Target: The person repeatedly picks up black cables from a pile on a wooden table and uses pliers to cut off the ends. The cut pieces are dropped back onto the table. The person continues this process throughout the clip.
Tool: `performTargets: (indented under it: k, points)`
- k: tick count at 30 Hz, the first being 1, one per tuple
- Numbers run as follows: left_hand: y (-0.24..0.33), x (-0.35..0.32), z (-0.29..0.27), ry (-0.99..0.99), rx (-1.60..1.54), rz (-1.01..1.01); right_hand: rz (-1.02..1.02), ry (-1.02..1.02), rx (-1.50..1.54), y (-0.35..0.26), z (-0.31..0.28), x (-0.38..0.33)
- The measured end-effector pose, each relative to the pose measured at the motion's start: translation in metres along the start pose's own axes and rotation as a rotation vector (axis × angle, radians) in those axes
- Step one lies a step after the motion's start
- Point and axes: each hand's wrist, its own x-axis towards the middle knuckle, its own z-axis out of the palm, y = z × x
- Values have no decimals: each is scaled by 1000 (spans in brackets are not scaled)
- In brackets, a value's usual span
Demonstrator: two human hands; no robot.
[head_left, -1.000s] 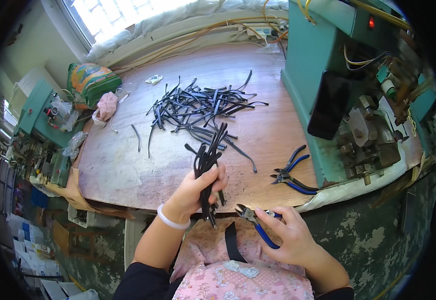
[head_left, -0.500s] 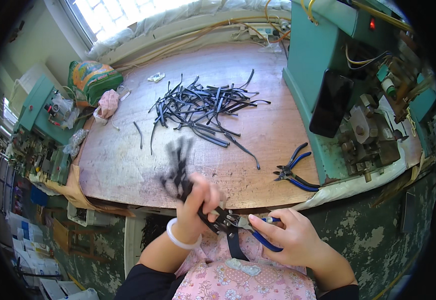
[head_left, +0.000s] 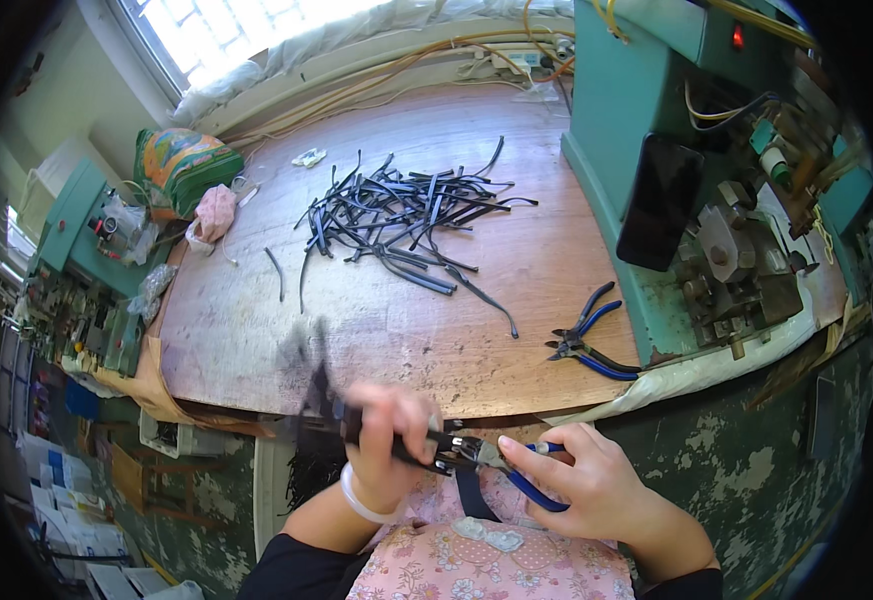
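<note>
Wooden bench (head_left: 256, 330) under bright window, green machine (head_left: 656, 130) at right edge. Pile of black strips (head_left: 406, 215) spread mid-bench, well apart from both hands. Spare blue-handled pliers (head_left: 586, 340) lying near machine base. Patterned bag (head_left: 176, 165) and pink cloth (head_left: 216, 212) at far left corner.

Bundle of black strips (head_left: 321, 395) gripped in left hand (head_left: 391, 430), just below bench's near edge, over lap. Long axis roughly horizontal, tilted slightly: free ends pointing left and up, motion-blurred, cut end pointing right toward pliers. Exact strip count unreadable through blur.

Left hand closed in fist around bundle, knuckles up, white band at wrist, forearm entering from lower edge at a slant.

Right hand (head_left: 596, 480) wrapped round blue handles of cutters (head_left: 486, 462), fingers curled closed on them, index finger stretched along top. Cutter nose pointing left, meeting bundle end beside left fist; whether blades fully shut on strip not clear. One short black strip (head_left: 468, 495) hanging down under cutter head onto floral apron (head_left: 496, 560).
</note>
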Motion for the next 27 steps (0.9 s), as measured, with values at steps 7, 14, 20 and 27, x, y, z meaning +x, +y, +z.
performTargets:
  k: [7,14,20,27]
  points:
    - [-17,80,-32,-108,478,-654,94,68,110,7,2,-8]
    - [-88,108,-62,-896,1986,175,69,2,112,6,3,-12]
    - [-79,89,-58,-554,1603,151,81,38,118,13,9,-12]
    - [-13,57,-35,31,-3,-722,87,81,-7,19,15,-4]
